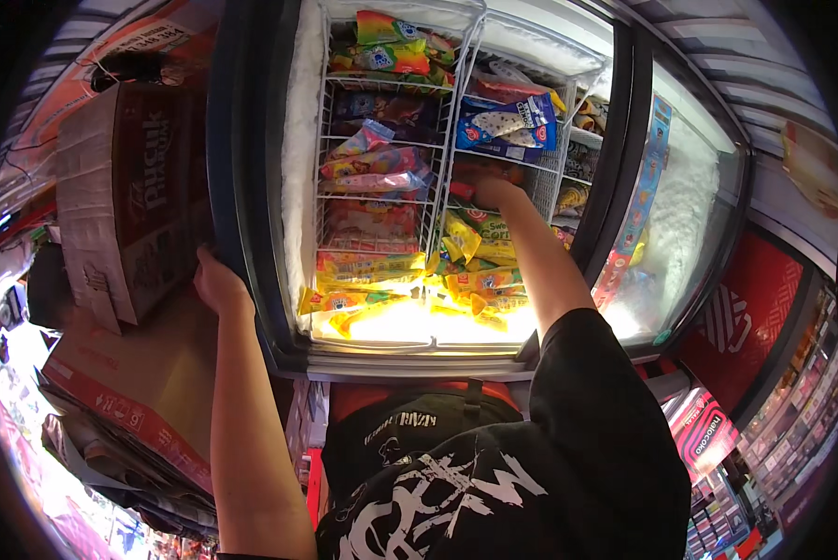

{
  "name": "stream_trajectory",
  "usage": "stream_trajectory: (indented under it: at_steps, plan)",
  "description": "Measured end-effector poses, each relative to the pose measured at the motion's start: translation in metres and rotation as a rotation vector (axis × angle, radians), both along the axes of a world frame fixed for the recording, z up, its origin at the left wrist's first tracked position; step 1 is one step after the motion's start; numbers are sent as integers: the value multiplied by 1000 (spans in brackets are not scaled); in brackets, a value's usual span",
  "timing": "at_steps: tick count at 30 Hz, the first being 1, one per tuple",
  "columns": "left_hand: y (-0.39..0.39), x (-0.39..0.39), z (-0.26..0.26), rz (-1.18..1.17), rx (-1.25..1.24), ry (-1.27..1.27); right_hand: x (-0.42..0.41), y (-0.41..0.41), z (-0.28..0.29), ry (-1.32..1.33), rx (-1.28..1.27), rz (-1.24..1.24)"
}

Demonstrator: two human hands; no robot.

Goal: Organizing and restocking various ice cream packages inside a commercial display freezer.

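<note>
My right hand (497, 192) reaches down into a wire basket compartment of an ice cream chest freezer (419, 365). Its fingers are at a red wrapped item (463, 190), and the dark inside of the compartment hides whether they grip it. Just above sit blue cookie ice cream packs (506, 127); below lie yellow and green sweet corn ice cream packs (492, 231). My left hand (224, 283) is against the freezer's dark left frame (240, 231), beside a cardboard carton (128, 210). Its fingertips are partly hidden.
Wire dividers (441, 161) split the baskets, which hold colourful ice cream cones (373, 164) and other packs. Frost lines the inner wall (301, 175). The glass lid (692, 203) covers the right side. A larger flat carton (146, 378) lies under the upright one at left.
</note>
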State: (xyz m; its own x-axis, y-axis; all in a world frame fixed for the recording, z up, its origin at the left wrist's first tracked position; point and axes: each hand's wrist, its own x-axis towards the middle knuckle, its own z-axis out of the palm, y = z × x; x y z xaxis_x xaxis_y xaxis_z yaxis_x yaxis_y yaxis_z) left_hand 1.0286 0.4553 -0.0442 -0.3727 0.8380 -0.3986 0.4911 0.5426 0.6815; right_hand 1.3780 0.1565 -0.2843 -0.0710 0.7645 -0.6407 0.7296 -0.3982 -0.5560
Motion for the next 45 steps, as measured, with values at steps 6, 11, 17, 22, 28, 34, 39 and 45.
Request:
stream_trajectory:
  at_steps: [6, 11, 17, 22, 28, 34, 39, 45]
  plan:
    - [2, -4, 0, 14, 0, 31, -22, 37, 93, -403, -120, -155]
    - [2, -3, -1, -13, -27, 45, -26, 51, 107, -616, -505, -374]
    - [2, -5, 5, 18, -9, 18, -21, 32, 58, -488, -221, -426]
    - [-1, 7, 1, -6, -25, -14, 0, -27, -52, 58, 355, -606]
    - [1, 3, 8, 6, -45, 46, 1, -1, 6, -521, -56, -18]
    - [0, 2, 6, -2, -35, 24, -20, 1, 30, -614, -80, -409]
    - [-1, 1, 6, 0, -51, 91, -4, -8, 40, -723, 15, -100]
    - [2, -3, 3, -11, -26, 67, -7, 36, 82, -177, -72, -621]
